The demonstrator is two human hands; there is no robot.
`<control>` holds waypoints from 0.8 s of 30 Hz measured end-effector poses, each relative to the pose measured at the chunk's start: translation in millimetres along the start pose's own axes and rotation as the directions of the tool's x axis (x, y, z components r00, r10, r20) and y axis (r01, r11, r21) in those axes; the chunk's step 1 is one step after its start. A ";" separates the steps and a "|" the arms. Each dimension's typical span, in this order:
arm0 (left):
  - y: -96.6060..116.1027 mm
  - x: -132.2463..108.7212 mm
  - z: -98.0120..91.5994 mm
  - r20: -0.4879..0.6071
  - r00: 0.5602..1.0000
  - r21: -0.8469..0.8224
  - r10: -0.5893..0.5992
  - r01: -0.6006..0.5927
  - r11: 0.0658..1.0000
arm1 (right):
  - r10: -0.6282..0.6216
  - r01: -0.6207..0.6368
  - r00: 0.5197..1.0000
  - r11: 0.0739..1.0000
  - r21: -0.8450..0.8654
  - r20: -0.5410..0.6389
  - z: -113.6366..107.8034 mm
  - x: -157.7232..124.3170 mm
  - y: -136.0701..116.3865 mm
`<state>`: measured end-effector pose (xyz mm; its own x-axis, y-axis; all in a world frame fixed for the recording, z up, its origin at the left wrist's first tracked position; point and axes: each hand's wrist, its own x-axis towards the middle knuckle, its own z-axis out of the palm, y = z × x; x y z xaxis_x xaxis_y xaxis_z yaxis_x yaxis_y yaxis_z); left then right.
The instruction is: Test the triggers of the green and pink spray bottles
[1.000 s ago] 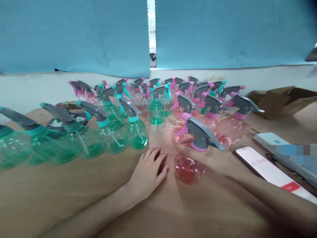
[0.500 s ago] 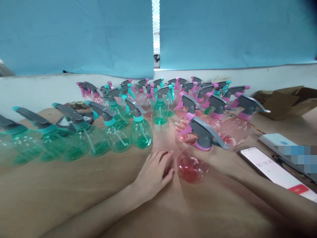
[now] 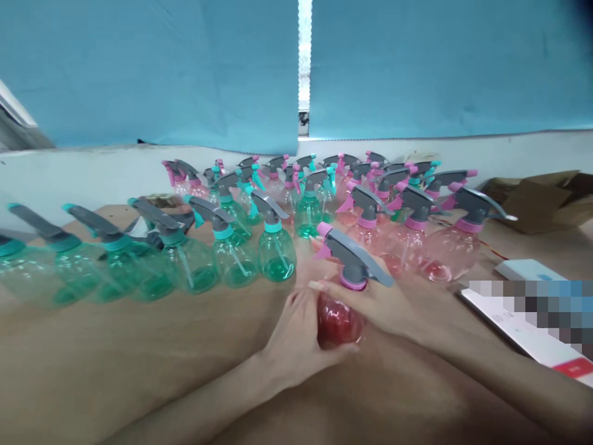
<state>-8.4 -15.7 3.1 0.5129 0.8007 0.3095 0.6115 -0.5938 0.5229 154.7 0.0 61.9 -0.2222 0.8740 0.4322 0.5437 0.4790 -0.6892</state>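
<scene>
Head view: blue cloth [image 3: 152, 74] hangs in two panels above a white wall [image 3: 83, 179]; brown table [image 3: 139, 371] below. Pink spray bottle [image 3: 340, 321] sits front and center, roughly upright, between both hands. Can't tell if its base touches the table. Right hand [image 3: 386, 309] grips it around the upper body, just under the pink collar [image 3: 353, 284]. Left hand [image 3: 294, 337] cups the lower body from the left, thumb along the near side. Gray spray head [image 3: 359, 259] has its pink nozzle end pointing up-left. Green spray bottles [image 3: 277, 253] line up on the left; more pink spray bottles [image 3: 449, 250] stand just beyond the right hand. Mixed pink and green ones crowd the back. Far right: phone [image 3: 498, 318], partly pixelated, white box [image 3: 528, 269], open cardboard box [image 3: 537, 204] near the wall.
</scene>
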 end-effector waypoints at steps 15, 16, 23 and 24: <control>-16.3 -6.2 -9.7 -0.014 0.997 0.314 -0.078 0.078 0.946 | -0.009 -0.004 0.999 0.921 -0.391 -0.031 -7.2 -10.1 2.3; -17.7 -9.6 -11.1 -0.028 0.997 0.355 -0.070 0.075 0.932 | -0.035 0.014 0.999 0.906 -0.424 -0.041 -4.0 -6.4 7.2; -18.7 -27.1 -19.8 -0.066 0.996 0.494 0.060 -0.019 0.869 | -0.099 0.038 0.992 0.823 -0.566 -0.078 12.5 23.4 23.8; -18.2 -27.3 -20.0 -0.056 0.996 0.491 0.065 -0.029 0.870 | -0.092 0.035 0.993 0.824 -0.566 -0.071 14.0 26.5 23.2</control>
<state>-45.5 -25.2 1.0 0.5173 0.7636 0.3865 0.8133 -0.5792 0.0557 150.1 35.5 49.2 -0.2128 0.8182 0.5341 0.8978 0.3794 -0.2235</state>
